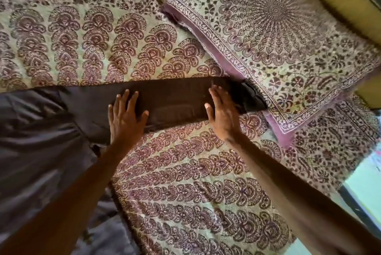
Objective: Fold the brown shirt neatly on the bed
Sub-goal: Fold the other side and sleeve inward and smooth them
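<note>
- Head view: the brown shirt [169, 100] lies on the bed [185, 182], with a long dark band of it stretched across the middle of the frame and the rest spreading in loose folds down the left side.
- The left hand [125, 114] rests flat on the band at centre, palm down, fingers [123, 98] spread apart and gripping nothing.
- The right hand [221, 110] lies flat on the band further right, fingers held close together, thumb out, also gripping nothing.
- The band's right end touches the corner of a patterned pillow [278, 48] in the upper right.
- A printed bedsheet covers the bed.
</note>
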A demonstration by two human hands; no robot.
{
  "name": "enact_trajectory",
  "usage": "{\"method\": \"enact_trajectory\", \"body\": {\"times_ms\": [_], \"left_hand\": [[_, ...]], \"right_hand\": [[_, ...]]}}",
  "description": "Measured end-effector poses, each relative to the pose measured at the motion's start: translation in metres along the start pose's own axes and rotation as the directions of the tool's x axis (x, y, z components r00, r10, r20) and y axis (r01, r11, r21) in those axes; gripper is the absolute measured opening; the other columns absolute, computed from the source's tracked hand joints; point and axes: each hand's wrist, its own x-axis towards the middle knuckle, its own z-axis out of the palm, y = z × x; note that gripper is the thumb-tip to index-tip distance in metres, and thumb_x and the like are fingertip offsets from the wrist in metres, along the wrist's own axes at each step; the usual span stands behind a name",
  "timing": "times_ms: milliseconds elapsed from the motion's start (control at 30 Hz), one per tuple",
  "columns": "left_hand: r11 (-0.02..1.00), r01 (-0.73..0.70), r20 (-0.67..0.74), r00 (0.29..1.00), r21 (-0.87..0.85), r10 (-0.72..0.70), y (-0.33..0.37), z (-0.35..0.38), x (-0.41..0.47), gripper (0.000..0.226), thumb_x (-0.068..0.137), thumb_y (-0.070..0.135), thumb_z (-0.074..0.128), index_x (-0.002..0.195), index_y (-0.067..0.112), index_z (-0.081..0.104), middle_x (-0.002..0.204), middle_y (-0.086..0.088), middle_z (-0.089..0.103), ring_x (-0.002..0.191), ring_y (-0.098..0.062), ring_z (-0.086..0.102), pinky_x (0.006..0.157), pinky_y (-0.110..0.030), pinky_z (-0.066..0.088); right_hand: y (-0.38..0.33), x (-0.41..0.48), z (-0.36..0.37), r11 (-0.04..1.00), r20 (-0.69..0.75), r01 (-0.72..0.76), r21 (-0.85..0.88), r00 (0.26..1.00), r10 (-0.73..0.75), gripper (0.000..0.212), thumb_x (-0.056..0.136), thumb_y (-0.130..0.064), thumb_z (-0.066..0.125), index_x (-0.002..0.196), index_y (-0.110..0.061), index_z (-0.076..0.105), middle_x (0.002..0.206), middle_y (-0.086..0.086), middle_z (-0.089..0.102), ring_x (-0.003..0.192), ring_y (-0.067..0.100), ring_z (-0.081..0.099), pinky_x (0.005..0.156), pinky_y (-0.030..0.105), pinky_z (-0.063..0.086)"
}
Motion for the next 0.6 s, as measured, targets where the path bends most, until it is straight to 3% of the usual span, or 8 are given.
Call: {"method": "enact_trajectory", "body": {"times_ms": [67, 233, 400, 600], "left_hand": [[0.996, 0.054, -0.067, 0.996, -0.074, -0.059, 0.002, -0.016, -0.015, 0.056, 0.086, 0.029, 0.062, 0.138, 0.022, 0.045, 0.145, -0.006, 0.042, 0.129, -0.035, 0.039, 0.105, -0.052, 0.032], [0.963, 0.039, -0.201, 0.975, -0.265, -0.095, -0.032, -0.046, -0.068, 0.032, 0.083, 0.020, 0.057, 0.114, 0.015, 0.062, 0.109, -0.010, 0.061, 0.101, -0.031, 0.057, 0.090, -0.040, 0.047], [0.908, 0.165, -0.221, 0.939, -0.386, -0.265, -0.101, -0.086, -0.123, 0.028, 0.080, 0.011, 0.054, 0.103, 0.011, 0.069, 0.103, -0.008, 0.068, 0.099, -0.019, 0.058, 0.091, -0.017, 0.039], [0.933, 0.199, -0.229, 0.934, -0.301, -0.273, -0.234, -0.150, -0.190, 0.035, 0.079, 0.024, 0.046, 0.104, 0.012, 0.067, 0.103, -0.008, 0.065, 0.095, -0.029, 0.061, 0.083, -0.038, 0.051]], "right_hand": [[-0.028, -0.013, 0.000, 0.996, -0.022, 0.033, 0.087, 0.999, -0.031, 0.041, 0.097, -0.024, 0.055, 0.134, -0.007, 0.053, 0.131, 0.012, 0.059, 0.121, 0.026, 0.055, 0.101, 0.037, 0.048], [-0.103, -0.037, 0.005, 0.957, 0.117, -0.014, 0.290, 0.993, -0.021, 0.031, 0.096, -0.024, 0.056, 0.125, -0.015, 0.059, 0.113, 0.005, 0.066, 0.105, 0.020, 0.059, 0.084, 0.034, 0.054], [-0.207, -0.065, 0.021, 0.906, 0.275, -0.030, 0.423, 0.956, -0.097, 0.024, 0.094, -0.025, 0.058, 0.117, -0.021, 0.062, 0.111, -0.001, 0.070, 0.098, 0.016, 0.067, 0.082, 0.035, 0.056], [-0.357, -0.115, 0.058, 0.879, 0.360, 0.008, 0.476, 0.911, -0.203, 0.022, 0.092, -0.024, 0.059, 0.110, -0.017, 0.068, 0.103, 0.001, 0.073, 0.094, 0.017, 0.067, 0.079, 0.026, 0.049]]}}
